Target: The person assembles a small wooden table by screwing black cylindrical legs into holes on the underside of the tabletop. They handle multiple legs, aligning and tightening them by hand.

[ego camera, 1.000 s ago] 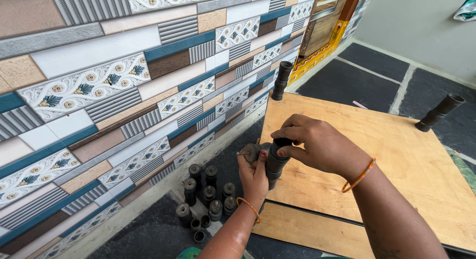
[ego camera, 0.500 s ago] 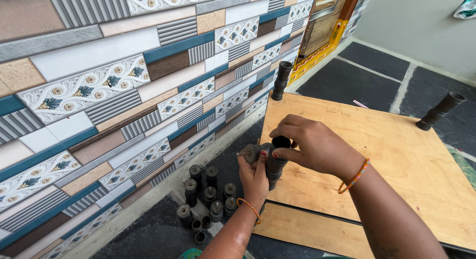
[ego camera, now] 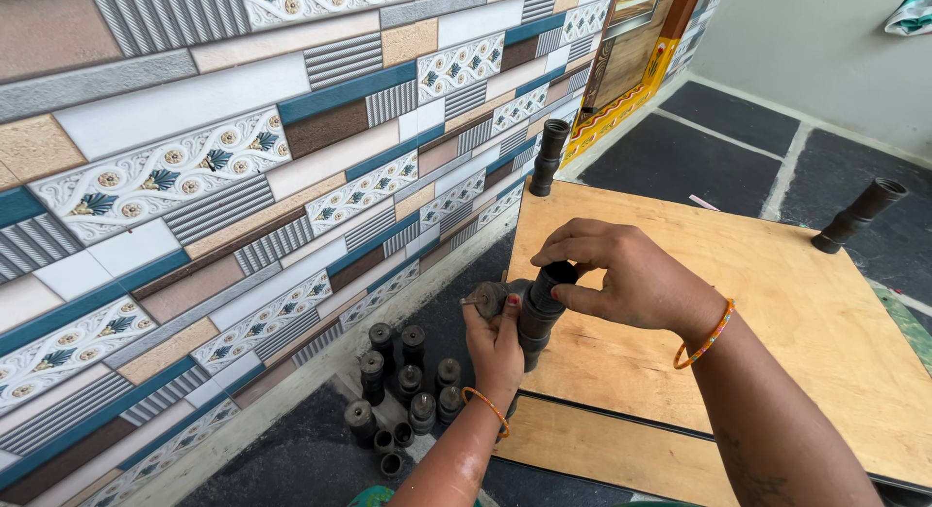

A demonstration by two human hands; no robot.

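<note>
Left hand (ego camera: 497, 344) closed around the lower body of a dark pipe fitting (ego camera: 532, 311), held upright in the air above the near-left edge of a plywood board (ego camera: 777, 303). Right hand (ego camera: 631, 274) pinched narrow on the fitting's upper collar, thumb and forefinger touching its rim. Small metal stub projecting from the fitting's left side, beside the left thumb. Orange bangle on each wrist. Cluster of similar dark fittings (ego camera: 403, 390) standing on the floor between the patterned tiled wall (ego camera: 243, 177) and the board. One dark pipe piece (ego camera: 549, 155) upright at the board's far corner; another (ego camera: 859, 214) lying on the dark floor, well apart.
</note>
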